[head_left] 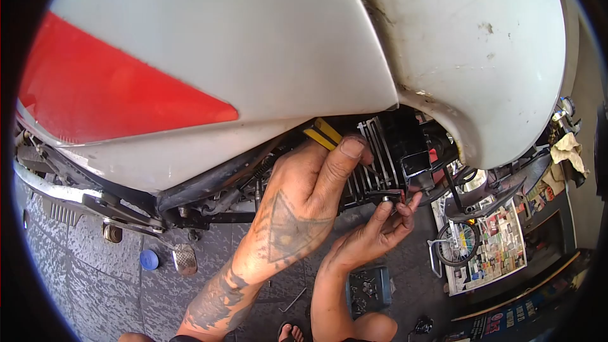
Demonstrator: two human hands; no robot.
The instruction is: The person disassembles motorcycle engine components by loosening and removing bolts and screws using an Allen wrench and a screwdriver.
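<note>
Beside metal fins point(381, 151), left hand point(304, 185) around half-hidden yellow handle point(323, 132), right hand point(372, 239) with hold unclear.

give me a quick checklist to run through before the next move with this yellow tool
1. Yellow-and-black tool gripped by the left hand: ok.
2. Tool's working end in sight: not ok, hidden.
3. Small metal piece visible at the right hand's fingertips: ok.
4. That piece firmly pinched: cannot tell.
5. Floor free of loose items: not ok, a thin rod and blue lid lie there.
</note>
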